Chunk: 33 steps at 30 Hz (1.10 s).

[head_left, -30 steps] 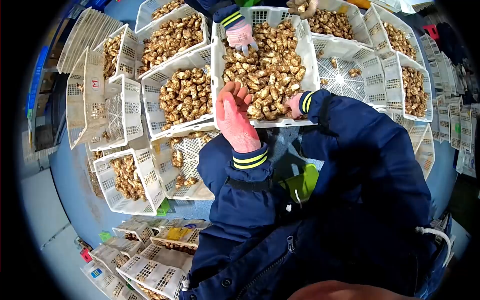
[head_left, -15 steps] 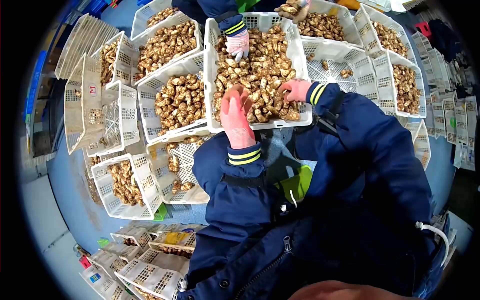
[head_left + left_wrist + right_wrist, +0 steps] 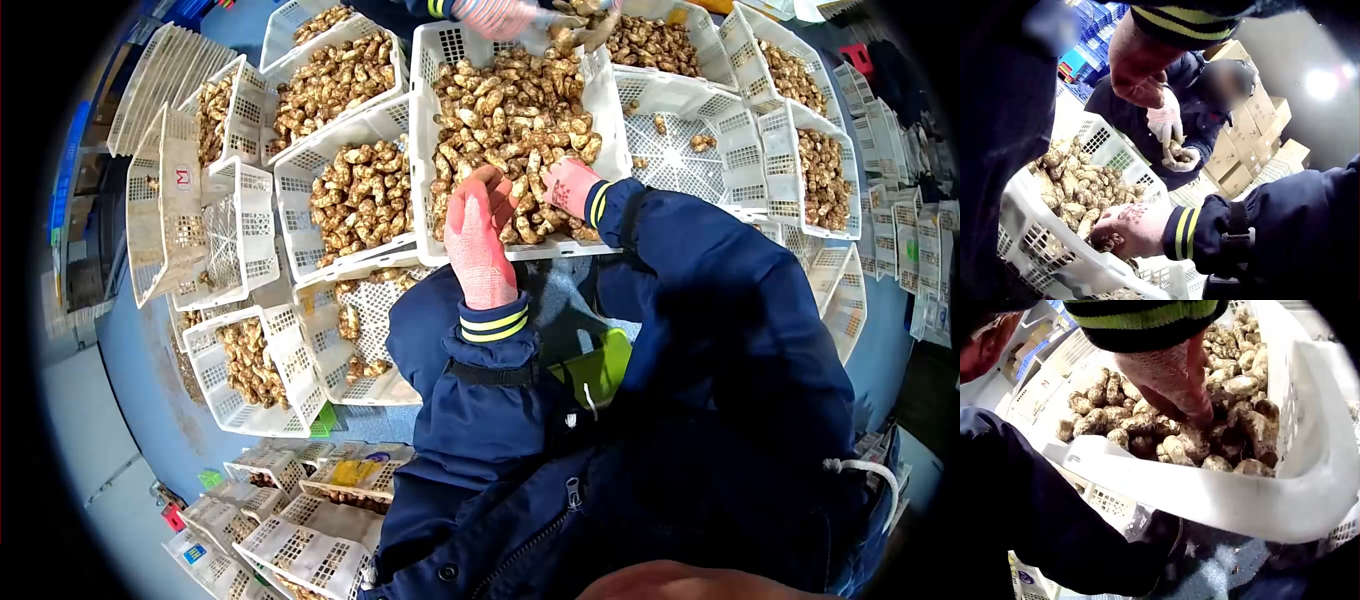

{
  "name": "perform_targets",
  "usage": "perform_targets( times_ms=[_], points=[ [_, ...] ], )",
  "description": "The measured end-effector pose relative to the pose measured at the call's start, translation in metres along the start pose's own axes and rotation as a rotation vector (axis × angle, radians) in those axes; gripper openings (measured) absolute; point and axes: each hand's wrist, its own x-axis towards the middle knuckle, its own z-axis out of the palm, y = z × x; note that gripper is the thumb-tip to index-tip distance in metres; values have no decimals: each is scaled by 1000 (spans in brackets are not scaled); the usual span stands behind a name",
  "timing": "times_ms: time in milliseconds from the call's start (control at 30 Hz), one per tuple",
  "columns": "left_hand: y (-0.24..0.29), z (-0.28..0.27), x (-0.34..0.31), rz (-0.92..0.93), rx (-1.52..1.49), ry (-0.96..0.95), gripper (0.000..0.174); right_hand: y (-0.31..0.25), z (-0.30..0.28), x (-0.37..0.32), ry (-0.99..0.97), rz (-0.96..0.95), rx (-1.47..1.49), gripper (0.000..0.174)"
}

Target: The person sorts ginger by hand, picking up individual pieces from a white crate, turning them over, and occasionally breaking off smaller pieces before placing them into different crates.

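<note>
Knobbly brown tubers [image 3: 515,105] fill a white perforated crate [image 3: 423,150]. My left hand [image 3: 480,245], in a pink glove, hovers palm up over its near left part, fingers loosely bent with nothing visible in them; the left wrist view shows this hand [image 3: 1138,65] above the crate. My right hand [image 3: 572,187], also gloved in pink, reaches into the tubers near the right side. In the right wrist view the right hand [image 3: 1169,381] points down among tubers [image 3: 1141,419], its fingertips hidden, so any grip cannot be made out.
Across the crate another person's gloved hands [image 3: 1166,119] hold a tuber. Crates of tubers stand at both sides, such as one at the left [image 3: 365,200]. To the right, a crate [image 3: 685,155] holds a few pieces. A green object [image 3: 600,368] lies below the crate.
My right hand lifted from the near right corner, then moved left and down into the tubers. My left hand stayed nearly in place. The other person's striped-glove hand went from the pile to the far edge.
</note>
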Motion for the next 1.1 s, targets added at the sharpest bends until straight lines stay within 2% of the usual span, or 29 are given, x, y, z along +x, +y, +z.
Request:
perform_targets(
  times_ms=[33, 133, 200, 233, 267, 333, 400, 433, 467, 533, 600, 700, 767, 800, 867, 900, 967, 1000, 1067, 1100],
  points=[
    [-1, -1, 0, -8, -5, -7, 35, 1, -1, 1, 2, 5, -4, 14],
    [-2, -2, 0, -1, 3, -12, 33, 9, -7, 2, -218, 152, 136, 13],
    [-3, -3, 1, -8, 14, -3, 32, 22, -9, -14, -92, 218, 336, 18],
    [-4, -3, 2, -15, 24, 6, 31, 26, -32, -27, -58, 323, 573, 25],
    [-4, -2, 2, -22, 34, 14, 30, 30, -38, -31, -7, 346, 672, 30],
    [-3, 1, 0, -14, 13, 16, 30, 40, -54, -44, -16, 405, 1242, 33],
    [-2, 5, 0, -78, 195, 76, 29, 34, -56, -50, 38, 464, 1999, 39],
    [-2, 4, -1, -96, 300, -5, 34, 28, -67, -57, 61, 437, 2067, 42],
    [-8, 3, 1, 9, 270, -82, 37, 23, -77, -63, 83, 411, 2136, 46],
    [-14, 2, 0, 24, 235, -140, 34, 13, -81, -71, 67, 292, 2309, 48],
    [-13, 0, -1, 2, 211, -169, 32, 7, -103, -77, -26, 186, 2332, 46],
    [-8, 3, -4, -29, 196, -200, 28, 1, -113, -75, 53, 126, 2337, 45],
    [-11, 5, -4, -32, 255, -200, 23, 3, -106, -68, 161, 70, 1936, 45],
    [-12, 5, -4, -36, 254, -203, 23, 2, -102, -68, 159, 73, 1919, 44],
    [-9, 5, -5, -107, 463, -204, 22, -1, -118, -70, 33, -44, 2110, 44],
    [-15, 3, -4, -92, 339, -214, 20, -3, -114, -68, 34, -44, 2112, 44],
    [-11, 4, -5, -129, 292, -202, 20, -10, -109, -65, -3, -24, 2388, 46],
    [-9, 6, -6, -163, 242, -191, 19, -13, -107, -70, 1, 54, 2462, 49],
    [-7, 10, -7, -126, 201, -158, 20, -17, -97, -69, 123, 127, 2553, 51],
    [-9, 6, -2, -50, 233, -98, 21, -15, -93, -70, 202, 70, 2559, 52]
  ],
)
